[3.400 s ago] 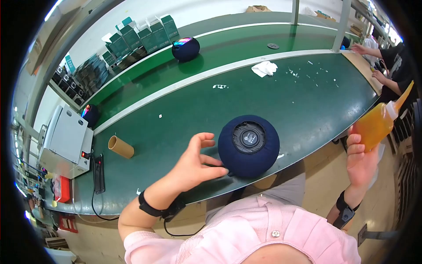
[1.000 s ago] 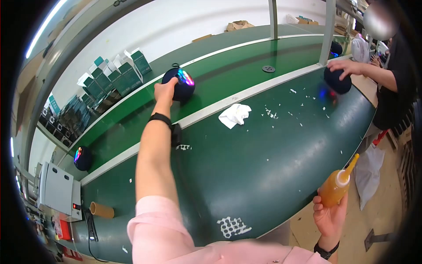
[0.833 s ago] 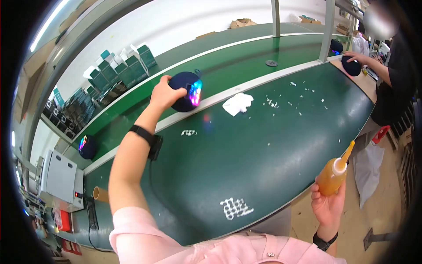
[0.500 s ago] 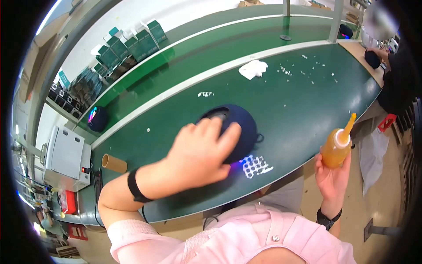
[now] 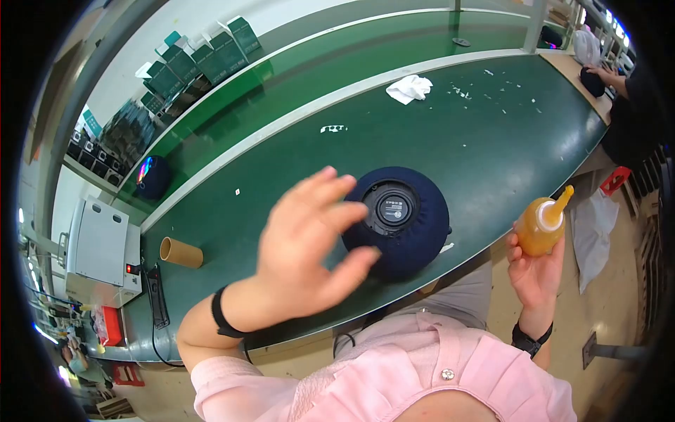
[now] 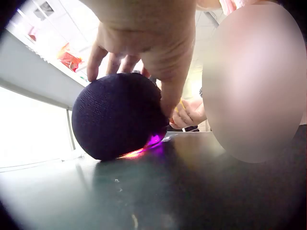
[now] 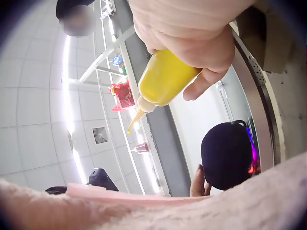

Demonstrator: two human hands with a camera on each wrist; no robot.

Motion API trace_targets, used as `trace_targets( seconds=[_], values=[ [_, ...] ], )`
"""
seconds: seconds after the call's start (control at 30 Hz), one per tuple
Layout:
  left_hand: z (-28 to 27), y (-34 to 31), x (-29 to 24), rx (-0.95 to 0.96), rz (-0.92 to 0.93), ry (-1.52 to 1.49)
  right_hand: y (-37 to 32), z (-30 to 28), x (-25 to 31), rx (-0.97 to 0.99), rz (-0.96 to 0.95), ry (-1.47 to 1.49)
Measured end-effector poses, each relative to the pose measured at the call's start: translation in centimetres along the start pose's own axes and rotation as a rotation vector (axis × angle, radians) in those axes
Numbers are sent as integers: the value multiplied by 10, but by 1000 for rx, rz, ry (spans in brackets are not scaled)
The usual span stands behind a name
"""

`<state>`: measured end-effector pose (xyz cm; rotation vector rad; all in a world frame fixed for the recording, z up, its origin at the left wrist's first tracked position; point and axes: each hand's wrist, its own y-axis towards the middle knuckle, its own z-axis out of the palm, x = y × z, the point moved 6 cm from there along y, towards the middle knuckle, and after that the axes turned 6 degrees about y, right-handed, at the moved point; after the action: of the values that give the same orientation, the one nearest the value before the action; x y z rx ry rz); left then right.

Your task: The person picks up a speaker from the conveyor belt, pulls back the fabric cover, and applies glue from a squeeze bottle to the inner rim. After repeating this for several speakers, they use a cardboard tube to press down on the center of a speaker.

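In the head view a round dark-blue fabric speaker (image 5: 422,239) stands on the green table with its black recessed base facing up. My left hand (image 5: 299,243) is just left of it, fingers spread and loosely bent, fingertips overlapping the speaker's edge. From the left wrist, the hand (image 6: 144,43) arches over the speaker (image 6: 115,115), and coloured light glows beneath it. My right hand (image 5: 538,274) grips a squeeze bottle (image 5: 538,228) of amber liquid, nozzle up, beyond the table's front edge. The right wrist view shows the bottle (image 7: 165,79) in the curled fingers.
Behind a pale rail, another lit speaker (image 5: 152,177) sits on the green belt. A cardboard tube (image 5: 184,253) and grey machine (image 5: 102,243) stand left. White cloth (image 5: 409,89) lies towards the back. Another person's hand (image 5: 606,72) touches a dark speaker at far right.
My left hand has lifted the lit speaker off the belt, brought it to the table's front, turned it base-up and loosened its fingers. My right hand keeps the bottle, lower than at first.
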<state>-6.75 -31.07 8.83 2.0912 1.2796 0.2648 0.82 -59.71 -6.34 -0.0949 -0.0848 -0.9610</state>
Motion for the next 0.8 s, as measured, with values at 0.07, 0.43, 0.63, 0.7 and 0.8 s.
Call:
trace_targets(
  seconds=[0.07,0.43,0.63,0.7,0.8],
  values=[
    [-18,4,23,-111,-71,-30,0,-1,2,-31,-56,-63],
    [18,42,68,117,-175,-231,8,4,-3,-124,-107,-50],
    [63,61,48,319,158,-167,7,5,-2,-114,-148,-63],
    [66,64,47,352,162,-177,5,3,0,-100,-151,-72],
    [70,63,42,368,262,-45,2,0,4,-135,-216,-47]
  ],
)
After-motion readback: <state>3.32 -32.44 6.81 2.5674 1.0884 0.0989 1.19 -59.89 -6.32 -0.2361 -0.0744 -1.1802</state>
